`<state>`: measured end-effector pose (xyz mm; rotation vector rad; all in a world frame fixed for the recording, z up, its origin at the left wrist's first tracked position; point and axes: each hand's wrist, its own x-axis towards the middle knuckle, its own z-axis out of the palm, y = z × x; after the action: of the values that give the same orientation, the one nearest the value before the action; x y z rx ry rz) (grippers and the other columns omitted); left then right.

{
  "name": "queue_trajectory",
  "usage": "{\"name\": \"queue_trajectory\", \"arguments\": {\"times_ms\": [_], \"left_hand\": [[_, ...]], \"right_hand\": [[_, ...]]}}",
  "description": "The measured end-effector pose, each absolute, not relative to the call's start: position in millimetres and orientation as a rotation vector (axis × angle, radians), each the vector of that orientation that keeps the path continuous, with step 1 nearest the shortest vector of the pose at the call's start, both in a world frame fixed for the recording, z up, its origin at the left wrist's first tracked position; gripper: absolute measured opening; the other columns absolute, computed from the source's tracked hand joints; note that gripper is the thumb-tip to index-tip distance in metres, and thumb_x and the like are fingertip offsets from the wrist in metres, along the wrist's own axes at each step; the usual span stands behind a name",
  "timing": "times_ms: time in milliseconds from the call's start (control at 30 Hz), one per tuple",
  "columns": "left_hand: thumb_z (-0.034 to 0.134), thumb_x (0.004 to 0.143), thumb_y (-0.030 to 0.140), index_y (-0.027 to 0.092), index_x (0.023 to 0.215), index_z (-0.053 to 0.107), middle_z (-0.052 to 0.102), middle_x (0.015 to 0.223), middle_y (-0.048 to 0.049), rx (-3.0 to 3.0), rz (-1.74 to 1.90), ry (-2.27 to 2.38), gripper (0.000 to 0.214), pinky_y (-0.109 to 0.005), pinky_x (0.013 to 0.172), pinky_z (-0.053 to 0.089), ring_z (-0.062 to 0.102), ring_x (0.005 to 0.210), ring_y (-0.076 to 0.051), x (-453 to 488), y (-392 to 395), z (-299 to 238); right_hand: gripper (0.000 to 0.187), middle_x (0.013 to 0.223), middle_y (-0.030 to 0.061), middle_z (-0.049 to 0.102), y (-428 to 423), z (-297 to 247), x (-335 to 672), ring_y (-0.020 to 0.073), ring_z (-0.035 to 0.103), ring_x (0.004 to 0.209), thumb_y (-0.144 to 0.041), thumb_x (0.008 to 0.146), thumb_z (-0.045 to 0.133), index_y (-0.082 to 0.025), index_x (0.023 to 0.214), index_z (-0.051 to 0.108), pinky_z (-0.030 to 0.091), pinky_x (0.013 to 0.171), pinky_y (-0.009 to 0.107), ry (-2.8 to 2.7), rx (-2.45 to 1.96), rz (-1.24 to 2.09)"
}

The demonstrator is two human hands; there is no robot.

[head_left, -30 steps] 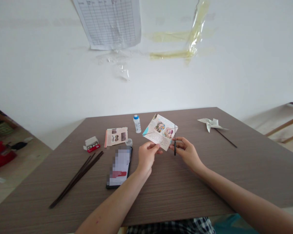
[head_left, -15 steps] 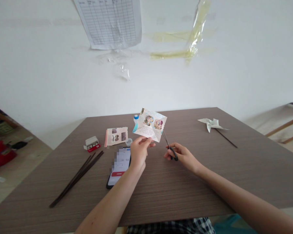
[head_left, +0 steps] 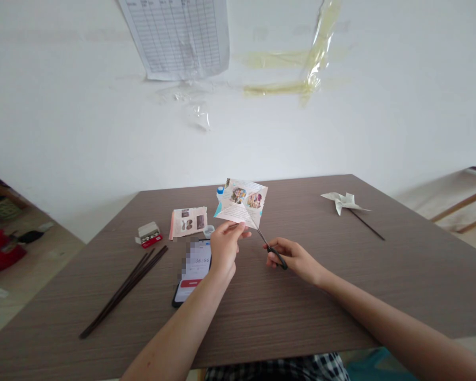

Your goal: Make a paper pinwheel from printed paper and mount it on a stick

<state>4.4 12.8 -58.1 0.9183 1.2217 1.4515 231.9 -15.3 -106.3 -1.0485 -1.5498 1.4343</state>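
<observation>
My left hand (head_left: 224, 248) pinches the lower corner of a printed paper square (head_left: 243, 203) and holds it up above the brown table (head_left: 341, 296). My right hand (head_left: 295, 259) grips small black-handled scissors (head_left: 270, 247). Their blades point up and left, and the tips are at the paper's lower right edge. A white glue bottle with a blue cap (head_left: 220, 191) stands just behind the paper, mostly hidden by it.
A phone (head_left: 193, 271) lies under my left wrist, a bundle of dark sticks (head_left: 122, 290) to its left. Farther back sit a small red and white box (head_left: 148, 234), a printed booklet (head_left: 189, 221) and a clear cap (head_left: 209, 230). A paper pinwheel on a stick (head_left: 347, 203) lies at right.
My left hand carried the paper left and turned it. My right hand dropped lower and tilted the scissors from upright to slanting, bringing the blades to the paper's lower right edge.
</observation>
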Motion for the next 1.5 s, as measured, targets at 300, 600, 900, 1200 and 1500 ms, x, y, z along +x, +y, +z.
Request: {"name": "queue_trajectory", "arguments": {"times_ms": [300,600,900,1200,1500], "left_hand": [[0.107,0.073,0.042,0.021,0.084,0.086,0.096,0.097,-0.0163,0.915,1.44,1.238,0.032,-0.02,0.047,0.027,0.096,0.083,-0.031,6.1,11.4,-54.7],[0.109,0.072,0.043,0.021,0.084,0.085,0.096,0.095,-0.0153,0.905,1.442,1.218,0.035,-0.02,0.047,0.027,0.096,0.083,-0.032,6.2,11.3,-55.3],[0.111,0.074,0.046,0.021,0.085,0.084,0.097,0.099,-0.0159,0.931,1.427,1.23,0.038,-0.02,0.047,0.029,0.097,0.085,-0.032,5.9,11.6,-56.6],[0.109,0.073,0.041,0.021,0.084,0.084,0.096,0.095,-0.0142,0.902,1.44,1.206,0.034,-0.02,0.046,0.027,0.095,0.079,-0.03,5.6,11.8,-55.7],[0.11,0.072,0.044,0.021,0.085,0.084,0.096,0.098,-0.0155,0.916,1.443,1.198,0.037,-0.02,0.047,0.027,0.096,0.082,-0.032,5.6,12.0,-57.6]], "right_hand": [[0.063,0.085,0.0024,0.086,-13.4,-109.1,231.7,0.0265,0.079,0.085,-0.077,0.089,0.108,-0.026,0.12,0.09,0.063,0.086,0.041,-1.552,-1.072,1.367],[0.062,0.086,0.0026,0.085,-14.6,-108.5,230.5,0.026,0.077,0.084,-0.075,0.089,0.109,-0.025,0.119,0.09,0.062,0.085,0.04,-1.544,-1.07,1.395],[0.063,0.084,0.0027,0.086,-14.7,-107.3,230.5,0.026,0.078,0.082,-0.077,0.087,0.111,-0.025,0.117,0.091,0.062,0.082,0.04,-1.546,-1.07,1.375],[0.062,0.084,0.0026,0.085,-16.1,-105.4,229.8,0.0258,0.076,0.082,-0.076,0.089,0.109,-0.025,0.118,0.09,0.061,0.083,0.04,-1.547,-1.065,1.391],[0.063,0.083,0.0025,0.087,-16.8,-104.7,230.0,0.0262,0.078,0.082,-0.077,0.088,0.11,-0.025,0.117,0.089,0.062,0.084,0.041,-1.535,-1.061,1.395]]}}
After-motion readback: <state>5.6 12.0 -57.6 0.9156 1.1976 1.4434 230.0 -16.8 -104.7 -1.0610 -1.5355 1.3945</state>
